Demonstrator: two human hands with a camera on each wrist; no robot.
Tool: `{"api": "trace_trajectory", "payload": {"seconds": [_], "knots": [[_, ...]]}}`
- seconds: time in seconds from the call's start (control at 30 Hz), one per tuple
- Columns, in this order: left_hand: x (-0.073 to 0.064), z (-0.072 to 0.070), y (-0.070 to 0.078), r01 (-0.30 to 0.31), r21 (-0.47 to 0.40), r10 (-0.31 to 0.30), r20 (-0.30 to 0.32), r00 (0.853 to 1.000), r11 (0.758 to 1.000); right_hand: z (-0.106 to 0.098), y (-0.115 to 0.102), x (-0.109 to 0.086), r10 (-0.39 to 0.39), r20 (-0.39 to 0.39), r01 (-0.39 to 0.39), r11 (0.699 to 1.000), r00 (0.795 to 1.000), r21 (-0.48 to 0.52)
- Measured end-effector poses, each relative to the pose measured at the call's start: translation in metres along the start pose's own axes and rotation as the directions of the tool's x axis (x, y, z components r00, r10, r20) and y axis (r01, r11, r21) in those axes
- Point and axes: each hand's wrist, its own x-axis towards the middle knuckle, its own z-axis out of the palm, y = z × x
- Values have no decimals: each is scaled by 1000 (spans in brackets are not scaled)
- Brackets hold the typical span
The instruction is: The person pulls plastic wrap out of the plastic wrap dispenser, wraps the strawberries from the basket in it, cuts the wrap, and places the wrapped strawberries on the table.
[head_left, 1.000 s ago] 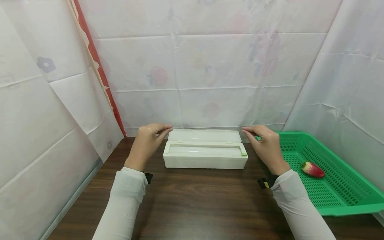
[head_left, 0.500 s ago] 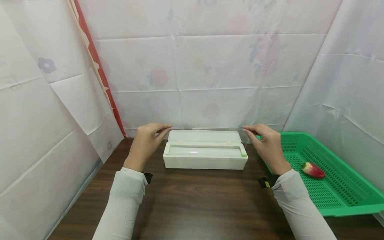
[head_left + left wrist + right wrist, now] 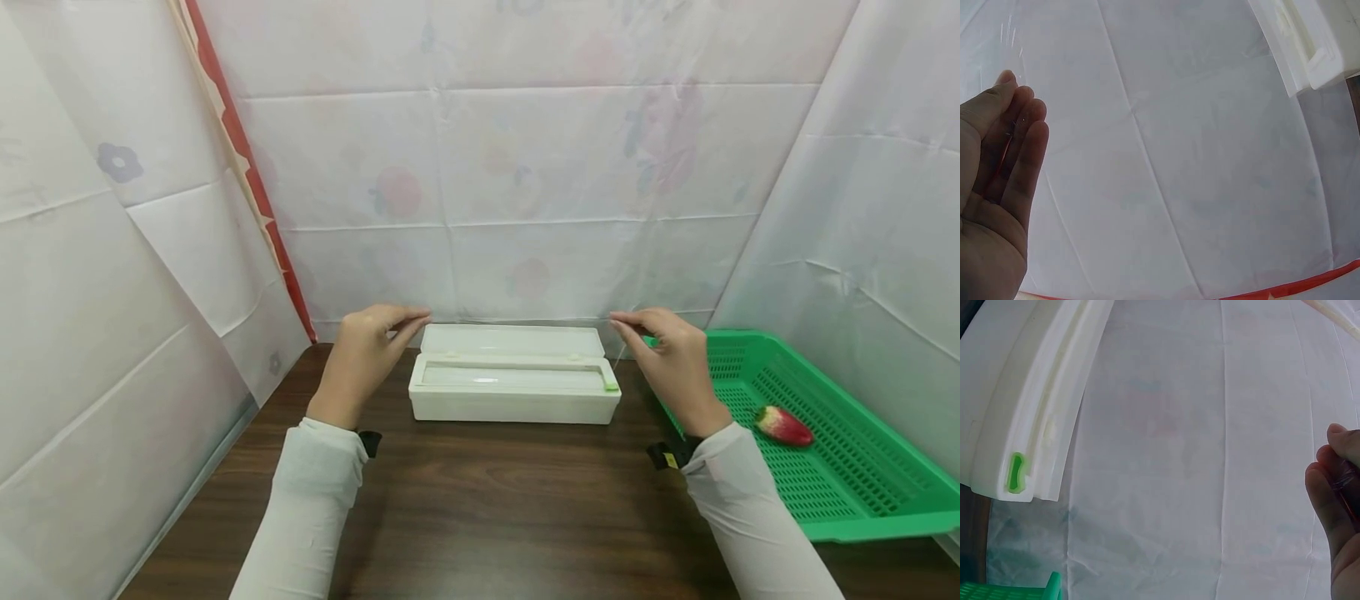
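Note:
A sheet of clear cling film [image 3: 620,354] hangs between my two hands behind the white cling film dispenser [image 3: 516,407]. It is almost invisible; glints on the film [image 3: 1011,31] show at the left fingertips in the left wrist view. My left hand [image 3: 366,358] pinches one upper corner between thumb and fingers. Opposite it, my right hand [image 3: 670,358] pinches the other corner. Both hands are raised at about the height of the dispenser's upturned lid [image 3: 512,340]. At the dispenser's right end sits a green slider [image 3: 611,387]. The film's lower edge cannot be made out.
On the right stands a green basket [image 3: 870,530] with a red and pale yellow fruit [image 3: 784,426] inside, right beside my right forearm. White patterned sheeting [image 3: 525,167] encloses the dark wooden table [image 3: 510,508] at the back and sides.
My right hand has shifted slightly to the right, and the film's edge beside it shows more clearly. The left hand stays nearly still. Both keep their pinch.

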Motion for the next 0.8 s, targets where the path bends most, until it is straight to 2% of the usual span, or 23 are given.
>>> {"api": "trace_trajectory", "payload": {"seconds": [0.3, 0.8], "knots": [[2, -3, 4, 7, 4, -7, -7, 1000, 1000, -4, -3, 1, -6, -6, 6, 1000, 1000, 1], [2, -8, 6, -31, -17, 30, -35, 999, 999, -7, -3, 3, -17, -27, 17, 1000, 1000, 0]]}}
